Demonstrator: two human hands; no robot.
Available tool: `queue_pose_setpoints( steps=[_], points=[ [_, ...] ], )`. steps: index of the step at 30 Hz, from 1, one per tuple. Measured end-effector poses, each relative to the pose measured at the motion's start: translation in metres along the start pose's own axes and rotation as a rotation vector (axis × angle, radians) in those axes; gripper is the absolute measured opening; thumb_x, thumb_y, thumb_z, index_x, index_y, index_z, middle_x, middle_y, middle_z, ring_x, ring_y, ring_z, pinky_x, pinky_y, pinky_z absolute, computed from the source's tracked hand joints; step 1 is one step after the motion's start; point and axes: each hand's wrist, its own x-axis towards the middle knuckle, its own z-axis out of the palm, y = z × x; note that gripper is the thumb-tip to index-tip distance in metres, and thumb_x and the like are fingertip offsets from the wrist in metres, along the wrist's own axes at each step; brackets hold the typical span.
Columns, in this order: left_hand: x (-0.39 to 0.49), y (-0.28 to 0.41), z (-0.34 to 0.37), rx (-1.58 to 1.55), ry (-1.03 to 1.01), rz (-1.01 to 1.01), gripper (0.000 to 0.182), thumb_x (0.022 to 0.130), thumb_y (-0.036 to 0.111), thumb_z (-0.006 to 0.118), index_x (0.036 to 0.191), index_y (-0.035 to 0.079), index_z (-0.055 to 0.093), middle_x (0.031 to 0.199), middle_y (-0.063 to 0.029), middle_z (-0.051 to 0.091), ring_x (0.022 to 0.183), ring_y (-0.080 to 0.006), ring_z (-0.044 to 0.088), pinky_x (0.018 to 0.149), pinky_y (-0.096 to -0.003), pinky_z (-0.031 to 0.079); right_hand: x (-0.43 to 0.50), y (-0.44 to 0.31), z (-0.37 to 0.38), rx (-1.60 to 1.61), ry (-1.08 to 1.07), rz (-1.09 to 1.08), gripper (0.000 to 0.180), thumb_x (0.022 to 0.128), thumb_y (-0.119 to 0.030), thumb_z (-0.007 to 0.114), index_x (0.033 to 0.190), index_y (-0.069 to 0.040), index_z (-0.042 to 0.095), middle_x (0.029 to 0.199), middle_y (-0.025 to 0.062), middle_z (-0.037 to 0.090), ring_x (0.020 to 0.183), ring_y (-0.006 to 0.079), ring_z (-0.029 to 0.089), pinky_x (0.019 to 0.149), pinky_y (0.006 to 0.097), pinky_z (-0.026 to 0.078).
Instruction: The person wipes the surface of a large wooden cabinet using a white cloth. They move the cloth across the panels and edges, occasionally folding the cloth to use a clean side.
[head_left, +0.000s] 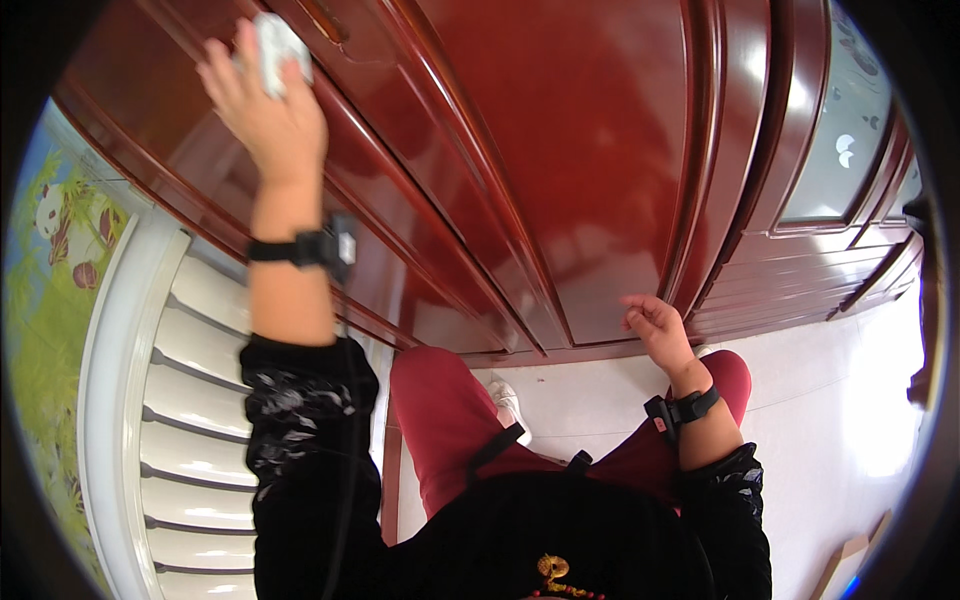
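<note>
My left hand reaches up to the left and holds a white cloth against the glossy red-brown wooden cabinet. Its fingers are spread over the cloth, and the hand is slightly blurred. A wooden handle shows on the cabinet front just right of the cloth. My right hand hangs before the lower part of a cabinet door panel, above my right knee. Its fingers are loosely curled, with nothing visible in them. Whether it touches the panel I cannot tell.
A white radiator stands close on my left, beside a wall with a panda picture. Frosted glass doors with leaf patterns are at the right. Pale floor tiles lie below, with a wooden piece at lower right.
</note>
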Motion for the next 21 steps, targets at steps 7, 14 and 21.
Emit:
queue_pose_setpoints(
  steps=[7,14,21],
  points=[
    [-0.242,0.113,-0.028,-0.055,-0.341,-0.283,0.067,0.089,0.03,0.067,0.151,0.017,0.042,0.162,-0.0266,0.021,0.147,-0.0553,0.018,0.113,-0.0708,0.019,0.01,0.013,0.017,-0.052,-0.061,0.016,0.026,0.094,-0.001,0.059,0.118,0.003,0.065,0.083,0.002,0.063,0.077,0.0113,0.059,0.073,0.0258,0.049],
    [-0.312,0.161,-0.05,-0.07,-0.586,-0.558,0.079,0.086,0.018,0.074,0.154,0.012,0.035,0.162,-0.0285,0.015,0.147,-0.0537,0.019,0.115,-0.0667,0.021,0.01,0.02,0.007,-0.399,0.054,0.022,0.025,0.093,-0.005,0.061,0.117,0.0,0.067,0.085,0.0052,0.067,0.08,0.0138,0.064,0.074,0.0286,0.052],
    [-0.163,0.068,-0.035,-0.041,-0.265,-0.611,0.074,0.098,0.03,0.051,0.161,0.01,0.018,0.167,-0.0236,0.003,0.154,-0.046,0.003,0.113,-0.0736,0.011,0.01,0.022,0.002,-0.501,0.062,-0.006,0.026,0.091,-0.006,0.063,0.116,0.0,0.067,0.086,0.0086,0.069,0.079,0.0177,0.066,0.073,0.0308,0.052]
  ],
)
